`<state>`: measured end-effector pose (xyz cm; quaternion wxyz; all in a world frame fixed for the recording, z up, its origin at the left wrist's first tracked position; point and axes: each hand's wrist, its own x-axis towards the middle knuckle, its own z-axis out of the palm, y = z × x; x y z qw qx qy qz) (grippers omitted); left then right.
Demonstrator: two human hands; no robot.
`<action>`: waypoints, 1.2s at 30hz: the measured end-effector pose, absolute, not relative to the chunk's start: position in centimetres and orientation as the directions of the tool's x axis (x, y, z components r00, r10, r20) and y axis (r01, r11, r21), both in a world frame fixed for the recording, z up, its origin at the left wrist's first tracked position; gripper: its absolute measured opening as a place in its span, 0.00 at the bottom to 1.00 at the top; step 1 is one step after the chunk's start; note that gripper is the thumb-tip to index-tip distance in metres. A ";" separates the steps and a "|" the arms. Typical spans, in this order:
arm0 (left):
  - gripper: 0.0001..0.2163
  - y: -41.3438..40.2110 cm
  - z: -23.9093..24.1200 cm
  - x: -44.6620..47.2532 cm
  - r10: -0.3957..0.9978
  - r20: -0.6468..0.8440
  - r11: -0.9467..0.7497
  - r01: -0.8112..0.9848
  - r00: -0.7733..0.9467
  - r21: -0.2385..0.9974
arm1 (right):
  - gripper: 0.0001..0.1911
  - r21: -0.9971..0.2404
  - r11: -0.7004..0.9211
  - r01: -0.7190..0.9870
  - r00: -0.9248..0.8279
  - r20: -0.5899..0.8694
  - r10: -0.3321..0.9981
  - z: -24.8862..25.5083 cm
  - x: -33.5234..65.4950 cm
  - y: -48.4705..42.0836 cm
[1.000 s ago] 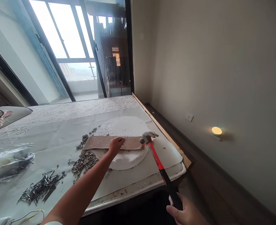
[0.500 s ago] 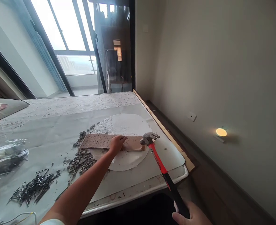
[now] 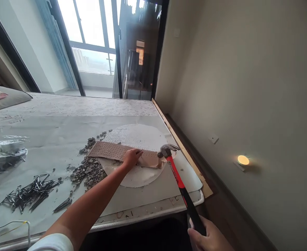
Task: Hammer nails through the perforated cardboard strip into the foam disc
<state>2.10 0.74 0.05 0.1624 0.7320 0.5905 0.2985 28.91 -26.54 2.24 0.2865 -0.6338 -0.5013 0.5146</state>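
Observation:
A long brown board [image 3: 111,150] with rows of small holes lies across a white round sheet [image 3: 140,136]. My left hand [image 3: 131,158] rests on the board, its fingertips pinched together; anything thin between them is too small to make out. The board's right part shows no holes. My right hand [image 3: 208,235] is wrapped round the black grip of a claw hammer [image 3: 175,170] with a red and black handle. The hammer's metal head is held by the board's right end; I cannot tell whether they touch.
Grey rubble [image 3: 89,170] lies along the board's left end. A heap of dark nails [image 3: 29,191] and a smaller bunch of nails [image 3: 62,205] are on the covered surface, near a clear plastic bag [image 3: 6,155]. A wooden strip [image 3: 182,146] edges the right side, beside the wall.
The view has shifted and tilted a little. My left hand stays pinched on the board, and the hammer remains near the board's right end in my right hand.

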 end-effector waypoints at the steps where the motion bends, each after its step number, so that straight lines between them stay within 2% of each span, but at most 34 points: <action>1: 0.14 0.7 -0.1 2.1 0.960 0.253 -0.252 0.766 0.121 0.591 | 0.23 -0.881 -0.322 0.346 -0.040 -0.357 0.933 2.8 28.8 -26.0; 6: 0.15 0.1 -0.2 2.3 0.962 0.246 -0.247 0.774 0.122 0.582 | 0.21 -0.902 -0.233 0.364 -0.119 -0.293 0.949 6.1 27.2 -22.7; 10: 0.17 -0.4 -0.1 2.2 0.957 0.261 -0.261 0.784 0.131 0.564 | 0.22 -0.870 -0.311 0.382 -0.186 -0.402 0.897 8.7 26.1 -20.3; 13: 0.17 -0.5 -0.3 2.2 0.953 0.276 -0.264 0.795 0.127 0.545 | 0.19 -0.876 -0.327 0.354 -0.215 -0.417 0.883 9.7 25.4 -19.2; 20: 0.16 -0.3 -0.7 2.3 0.960 0.255 -0.236 0.812 0.111 0.535 | 0.18 -0.831 -0.372 0.414 -0.216 -0.487 0.846 8.5 24.0 -18.4; 27: 0.15 -0.4 -0.8 2.4 0.962 0.252 -0.232 0.809 0.107 0.540 | 0.18 -0.878 -0.306 0.369 -0.167 -0.386 0.907 8.3 24.9 -18.6; 31: 0.15 -0.4 -0.9 2.3 0.959 0.262 -0.238 0.807 0.108 0.540 | 0.19 -0.834 -0.371 0.407 -0.171 -0.469 0.867 7.3 24.1 -18.6; 33: 0.15 -0.5 -1.1 2.3 0.956 0.274 -0.240 0.806 0.101 0.541 | 0.21 -0.830 -0.401 0.388 -0.184 -0.496 0.849 7.0 23.8 -18.6; 36: 0.16 -0.6 -1.1 2.3 0.950 0.291 -0.257 0.806 0.111 0.533 | 0.20 -0.868 -0.379 0.322 -0.179 -0.448 0.876 7.8 24.0 -18.8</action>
